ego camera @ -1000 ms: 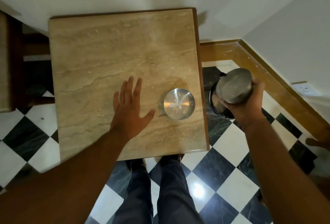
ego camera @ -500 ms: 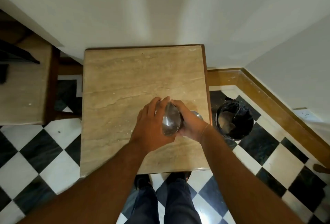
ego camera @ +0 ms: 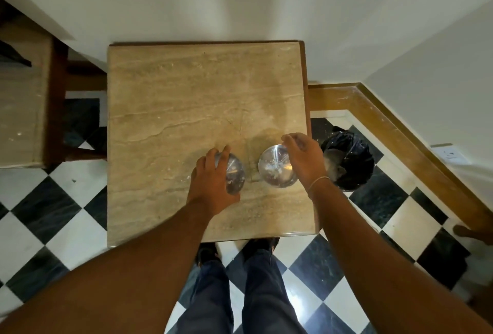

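l hand [ego camera: 210,187] grips a steel bowl [ego camera: 235,173] tipped on edge on the marble table [ego camera: 186,93], r hand [ego camera: 302,164] curled over far rim of 2nd steel bowl [ego camera: 276,169] just beside, can't tell if it's pinching

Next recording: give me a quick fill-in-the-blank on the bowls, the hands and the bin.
1. The number of steel bowls on the table is ____.
2. The left hand grips the left bowl; the right hand holds the right bowl at its ____ rim.
3. The bin stands on the floor at the table's ____ side.
4. The bag lining the bin is ____.
Missing words: two; far; right; black.
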Demonstrator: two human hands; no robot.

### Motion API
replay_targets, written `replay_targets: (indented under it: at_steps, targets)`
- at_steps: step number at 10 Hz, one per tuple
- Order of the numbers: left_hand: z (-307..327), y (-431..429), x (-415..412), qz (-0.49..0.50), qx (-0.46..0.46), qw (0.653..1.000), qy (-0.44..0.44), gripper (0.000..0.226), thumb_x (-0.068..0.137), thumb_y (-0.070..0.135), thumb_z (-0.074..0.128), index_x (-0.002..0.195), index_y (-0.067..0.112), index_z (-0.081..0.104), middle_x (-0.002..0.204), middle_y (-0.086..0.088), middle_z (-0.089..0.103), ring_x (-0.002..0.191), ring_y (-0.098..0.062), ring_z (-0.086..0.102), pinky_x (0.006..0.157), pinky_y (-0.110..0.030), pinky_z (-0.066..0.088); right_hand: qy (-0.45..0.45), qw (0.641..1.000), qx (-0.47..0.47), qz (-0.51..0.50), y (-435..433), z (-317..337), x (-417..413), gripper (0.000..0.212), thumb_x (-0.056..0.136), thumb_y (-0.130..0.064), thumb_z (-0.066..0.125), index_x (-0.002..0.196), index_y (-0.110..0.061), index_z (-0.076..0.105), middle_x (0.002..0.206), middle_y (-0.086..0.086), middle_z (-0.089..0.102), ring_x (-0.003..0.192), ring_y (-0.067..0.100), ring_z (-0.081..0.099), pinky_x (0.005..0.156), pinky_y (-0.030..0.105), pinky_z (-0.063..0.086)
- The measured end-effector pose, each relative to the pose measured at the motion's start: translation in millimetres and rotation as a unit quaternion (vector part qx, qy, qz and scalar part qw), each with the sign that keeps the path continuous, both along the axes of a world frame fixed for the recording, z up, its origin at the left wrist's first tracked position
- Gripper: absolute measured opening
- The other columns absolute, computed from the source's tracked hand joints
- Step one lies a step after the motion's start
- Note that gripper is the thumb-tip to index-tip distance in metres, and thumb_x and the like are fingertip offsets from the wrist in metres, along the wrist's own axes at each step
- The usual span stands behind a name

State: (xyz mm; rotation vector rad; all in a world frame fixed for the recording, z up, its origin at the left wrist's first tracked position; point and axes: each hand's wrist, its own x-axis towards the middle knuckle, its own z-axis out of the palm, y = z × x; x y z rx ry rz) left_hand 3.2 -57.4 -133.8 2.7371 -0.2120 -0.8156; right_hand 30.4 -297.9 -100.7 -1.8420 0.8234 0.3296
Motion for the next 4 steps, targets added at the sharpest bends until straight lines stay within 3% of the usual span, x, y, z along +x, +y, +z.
replay_targets:
  at_steps: [2,3,4]
  targets:
    - [-10.1,-5.6,7.5,0.017,0.012,1.0,0.0,0.138,0.073,0.067,0.086,0.174,0.03,0.0,0.173,-0.013,0.02,0.156,-0.038,0.029,0.124,-0.051,0.037,-0.018,0.999,-0.022,0.015,4.3,-4.0,-10.0,0.013,0.107,-0.023,0.066,0.108,-0.019,0.078,0.11,0.0,0.078,0.109,0.016,0.072,0.102,0.034,0.056]
    - [-9.6,-5.3,9.3,0.017,0.02,1.0,0.006,0.14,0.074,0.076,0.082,0.174,0.034,-0.006,0.177,-0.014,0.012,0.16,-0.039,0.025,0.127,-0.053,0.031,-0.046,0.998,-0.035,0.036,12.0,0.0,-6.9,0.019,0.108,-0.024,0.065,0.124,-0.021,0.075,0.129,-0.001,0.072,0.106,0.006,0.066,0.104,0.03,0.056]
    - [3.3,-7.4,5.5,0.033,0.036,0.999,-0.019,0.135,0.079,0.093,0.06,0.169,0.037,-0.024,0.182,-0.011,-0.014,0.168,-0.042,0.003,0.133,-0.061,0.013,-0.105,0.975,-0.161,0.111,16.5,10.5,0.7,0.043,0.108,-0.032,0.064,0.149,-0.021,0.062,0.16,0.005,0.054,0.146,0.019,0.051,0.126,0.042,0.04]
